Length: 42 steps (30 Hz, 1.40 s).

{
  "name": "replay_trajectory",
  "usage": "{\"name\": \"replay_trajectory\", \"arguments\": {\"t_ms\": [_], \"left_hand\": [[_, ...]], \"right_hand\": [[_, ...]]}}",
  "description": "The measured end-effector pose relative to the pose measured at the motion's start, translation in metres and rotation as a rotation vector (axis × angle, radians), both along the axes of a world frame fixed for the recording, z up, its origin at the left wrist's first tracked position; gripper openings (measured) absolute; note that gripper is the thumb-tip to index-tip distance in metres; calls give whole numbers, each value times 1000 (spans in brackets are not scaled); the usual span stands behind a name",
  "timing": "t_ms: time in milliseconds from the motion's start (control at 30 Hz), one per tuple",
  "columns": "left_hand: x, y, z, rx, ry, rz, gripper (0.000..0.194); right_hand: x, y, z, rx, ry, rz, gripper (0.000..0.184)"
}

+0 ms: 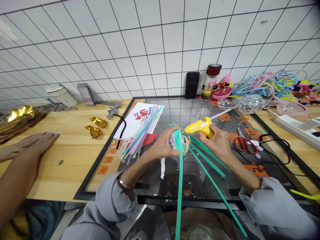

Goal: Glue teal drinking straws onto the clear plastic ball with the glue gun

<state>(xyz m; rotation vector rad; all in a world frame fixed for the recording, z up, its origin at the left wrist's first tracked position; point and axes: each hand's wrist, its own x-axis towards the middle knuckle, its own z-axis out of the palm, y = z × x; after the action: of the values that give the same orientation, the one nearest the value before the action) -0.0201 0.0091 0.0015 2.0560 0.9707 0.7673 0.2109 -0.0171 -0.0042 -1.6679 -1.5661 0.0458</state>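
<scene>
My left hand [166,144] is closed around a clear plastic ball [185,144] with colourful bits inside. Green pipe cleaners [179,186] run over the ball and hang toward my lap, and more fan out to its right. In my right hand [220,142] is a yellow hot glue gun [198,126], its nozzle pointing left at the top of the ball. Whether the nozzle touches the ball I cannot tell. A glue stick [221,113] juts from the gun's back end. Left of my left hand lies a bundle of pastel pipe cleaners [140,136] on white paper [128,115].
Red-handled scissors [242,144] and a black cable [277,158] lie at right, near a white power strip [297,131]. A phone [192,85] and a glass bottle [209,83] stand against the wall. Another person's hands [32,144] rest at left, near gold foil pieces [95,128].
</scene>
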Motion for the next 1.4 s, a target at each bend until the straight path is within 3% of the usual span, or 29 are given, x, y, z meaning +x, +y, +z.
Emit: {"name": "replay_trajectory", "arguments": {"t_ms": [1400], "left_hand": [[0, 0, -2, 1, 4, -10, 86]], "right_hand": [[3, 1, 2, 4, 4, 40, 30]]}}
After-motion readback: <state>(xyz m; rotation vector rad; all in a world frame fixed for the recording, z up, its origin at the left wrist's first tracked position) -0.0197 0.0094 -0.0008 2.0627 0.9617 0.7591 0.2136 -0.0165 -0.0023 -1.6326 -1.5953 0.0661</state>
